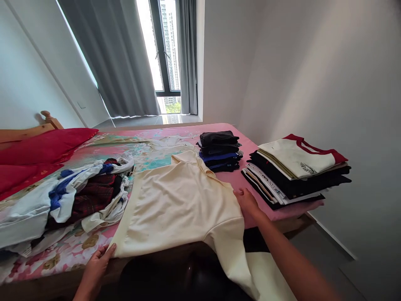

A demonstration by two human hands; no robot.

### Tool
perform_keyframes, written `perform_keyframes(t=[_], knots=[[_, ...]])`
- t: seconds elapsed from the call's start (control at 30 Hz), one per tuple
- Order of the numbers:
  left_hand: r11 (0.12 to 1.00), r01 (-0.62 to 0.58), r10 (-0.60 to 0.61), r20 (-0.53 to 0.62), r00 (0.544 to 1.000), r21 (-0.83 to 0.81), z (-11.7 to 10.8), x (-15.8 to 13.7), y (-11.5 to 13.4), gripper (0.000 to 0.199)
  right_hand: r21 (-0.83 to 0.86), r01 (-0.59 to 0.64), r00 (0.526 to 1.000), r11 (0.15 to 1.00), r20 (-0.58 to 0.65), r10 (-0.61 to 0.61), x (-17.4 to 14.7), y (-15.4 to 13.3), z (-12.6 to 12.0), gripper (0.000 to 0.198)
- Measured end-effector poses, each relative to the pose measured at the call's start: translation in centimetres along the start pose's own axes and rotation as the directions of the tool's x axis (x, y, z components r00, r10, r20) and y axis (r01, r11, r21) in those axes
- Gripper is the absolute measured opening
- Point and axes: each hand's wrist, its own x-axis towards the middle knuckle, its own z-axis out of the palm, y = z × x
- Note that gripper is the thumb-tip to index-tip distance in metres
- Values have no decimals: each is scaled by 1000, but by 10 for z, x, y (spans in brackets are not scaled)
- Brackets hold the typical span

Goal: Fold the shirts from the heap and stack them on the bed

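A cream long-sleeved top [184, 200] lies spread sideways over the near edge of the bed, its collar at the far right side. One sleeve hangs down over the bed's edge at the front. My left hand [97, 264] pinches the near corner of the hem between thumb and fingers. On the other side, my right hand [246, 200] is closed on the fabric at the shoulder, close to the collar.
A loose heap of clothes [84, 192] lies on the left of the bed [72, 253]. Dark folded clothes [219, 150] form a stack behind the top, and a taller folded stack [297, 167] stands at the right corner. Red pillows [40, 150] lie far left.
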Motion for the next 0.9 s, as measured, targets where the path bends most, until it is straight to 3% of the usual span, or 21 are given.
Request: perform_keyframes(t=[0.1,0.2,0.43,0.7,0.83,0.9], knots=[[999,-19,21,-31,999,51,2,-2,7,36,-27,-39,999,999,15,39,35,-14,21,57],[999,-34,35,-39,999,25,-1,-2,6,44,-65,-88,996,994,15,89,49,-1,30,48],[998,-55,55,-7,998,17,-10,4,-15,49,-135,-124,990,983,46,131,45,45,26,46],[1000,3,-3,-38,999,-5,-1,-8,-6,40,-159,-104,991,982,65,115,49,42,27,51],[998,-44,47,-60,997,42,-2,-8,-11,42,-173,-119,991,978,33,127,42,44,27,43],[982,-97,107,-54,993,162,-9,-7,-15,42,-176,-137,990,975,1,139,37,44,25,40]])
